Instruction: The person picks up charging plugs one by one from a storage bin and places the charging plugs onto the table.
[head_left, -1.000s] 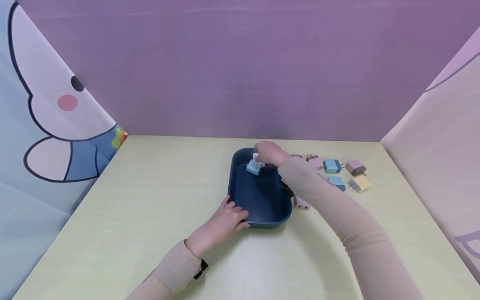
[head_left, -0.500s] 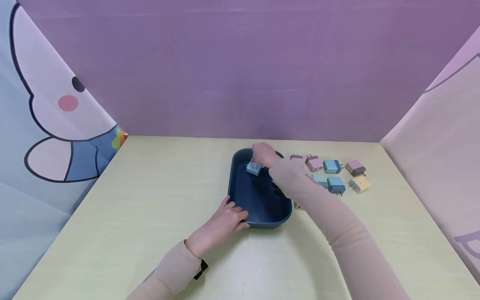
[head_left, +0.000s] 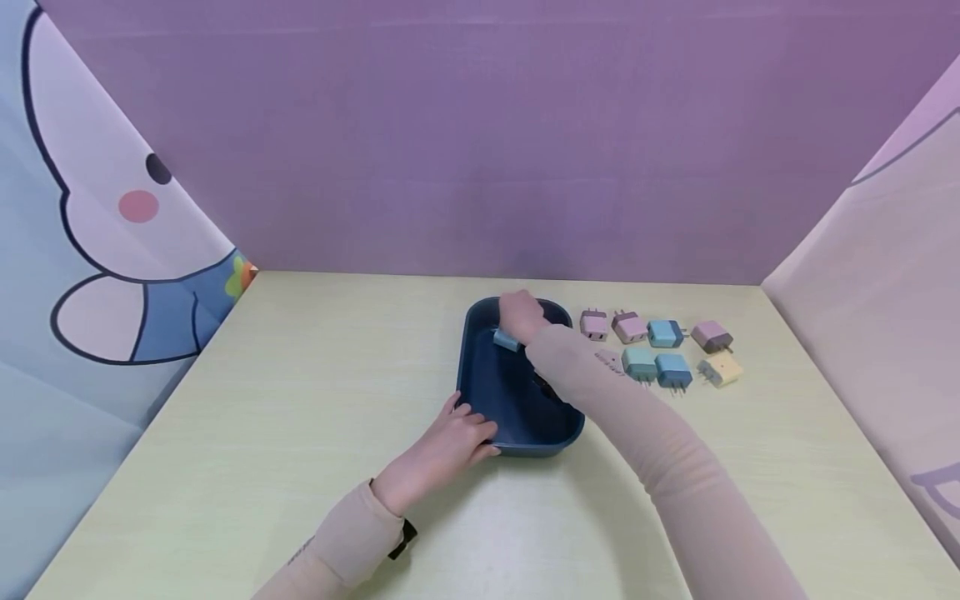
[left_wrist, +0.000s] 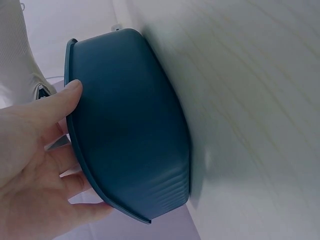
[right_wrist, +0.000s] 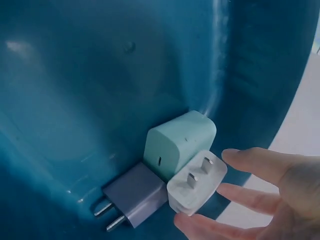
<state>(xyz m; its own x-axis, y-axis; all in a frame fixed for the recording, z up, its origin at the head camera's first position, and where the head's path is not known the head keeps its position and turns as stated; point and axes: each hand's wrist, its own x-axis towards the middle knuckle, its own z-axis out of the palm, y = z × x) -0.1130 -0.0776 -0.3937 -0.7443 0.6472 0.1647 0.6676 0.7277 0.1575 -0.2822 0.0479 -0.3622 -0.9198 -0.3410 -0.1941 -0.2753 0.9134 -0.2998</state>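
A dark blue plastic tray (head_left: 517,400) stands on the table. My left hand (head_left: 446,446) grips its near left corner, with the thumb (left_wrist: 72,92) outside the wall and the fingers behind the rim. Inside the tray's far end, my right hand (head_left: 521,315) pinches a white plug charger (right_wrist: 197,182), fingertips at its edges and two prongs facing up. Right against it lie a mint-coloured charger (right_wrist: 180,142) and a greyish-purple charger (right_wrist: 135,192) with its prongs out. In the head view the right hand covers most of them; a light blue side (head_left: 507,339) shows.
To the right of the tray lie several more chargers: pink ones (head_left: 594,325), a blue-and-navy one (head_left: 664,333), a green one (head_left: 639,364), a blue one (head_left: 673,371), a purple one (head_left: 711,335) and a yellow one (head_left: 720,368). A purple backdrop (head_left: 510,167) rises behind the table.
My right hand has moved slightly left and down into the tray with the white charger, and its forearm has uncovered more chargers on the table. The left hand and tray have stayed put.
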